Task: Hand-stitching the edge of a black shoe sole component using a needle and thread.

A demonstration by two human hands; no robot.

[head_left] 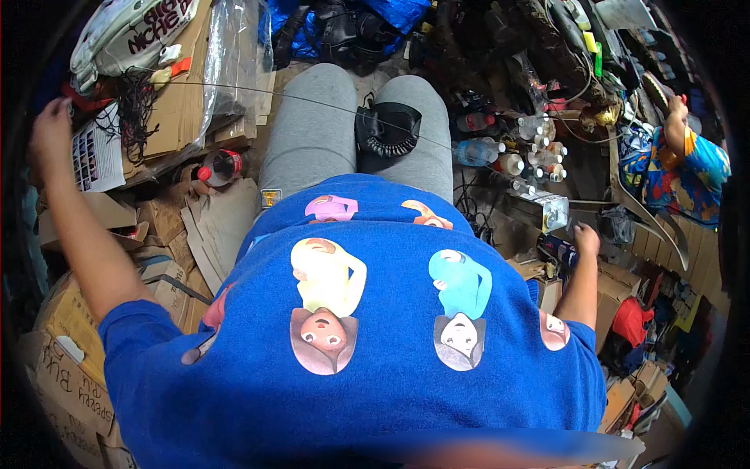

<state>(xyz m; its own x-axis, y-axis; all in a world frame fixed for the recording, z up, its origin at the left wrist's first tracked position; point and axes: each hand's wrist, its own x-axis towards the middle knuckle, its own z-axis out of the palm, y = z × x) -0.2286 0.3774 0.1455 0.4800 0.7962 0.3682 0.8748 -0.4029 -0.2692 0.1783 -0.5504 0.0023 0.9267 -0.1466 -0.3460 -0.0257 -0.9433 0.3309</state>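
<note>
My arms are spread wide to both sides. At far left my left hand [51, 129] is raised with its fingers closed, and at right my right hand [585, 238] is closed in a fist. A thin dark thread [258, 91] runs taut between the two sides, passing over my lap; close to each hand it fades into the clutter. Between my thighs rests a black curved piece [387, 127], seemingly part of a shoe, with a row of thick stitches along its near edge. The thread crosses this piece.
Flattened cardboard [183, 94] and a red-capped bottle [220, 168] lie to my left. Several plastic bottles [478, 151] stand at right, beside a clear square container [553, 211]. Farther right is another person's arm [678, 129] in a colourful sleeve. Blue sheeting [398, 9] lies ahead.
</note>
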